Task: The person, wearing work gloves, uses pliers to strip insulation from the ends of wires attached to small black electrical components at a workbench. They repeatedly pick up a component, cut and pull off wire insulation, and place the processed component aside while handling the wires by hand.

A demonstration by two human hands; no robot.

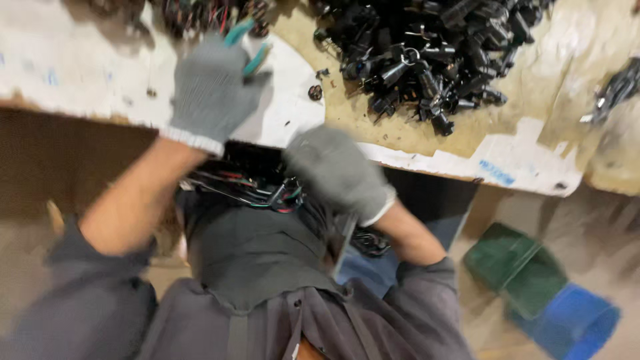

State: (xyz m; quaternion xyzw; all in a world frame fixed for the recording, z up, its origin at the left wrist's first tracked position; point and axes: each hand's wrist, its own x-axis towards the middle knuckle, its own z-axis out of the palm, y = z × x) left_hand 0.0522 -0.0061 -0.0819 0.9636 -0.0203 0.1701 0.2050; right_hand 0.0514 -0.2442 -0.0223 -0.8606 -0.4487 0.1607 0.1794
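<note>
Looking down from the head camera, the view shows two hands in grey knitted work gloves at the edge of a worn, paper-covered wooden workbench (467, 143). The left hand (213, 90) rests on the bench top with its fingers curled around a small hand tool with teal plastic-coated handles (248, 45); the tool's working end is hidden, so its kind cannot be told. The right hand (337, 170) sits lower, just off the bench edge, over a bundle of thin black, red and green insulated wires (257, 193) lying across the person's lap; motion blur hides whether its fingers are closed on the bundle or only touching it. A heap of small black plastic connector parts (433, 60) lies on the bench, well apart from both hands. A green and blue container (547, 293) stands on the floor to the right. The wire bundle is judged light, limp and prone to tangling, best gripped around the gathered strands near the black fitting at its end rather than by one wire.
</note>
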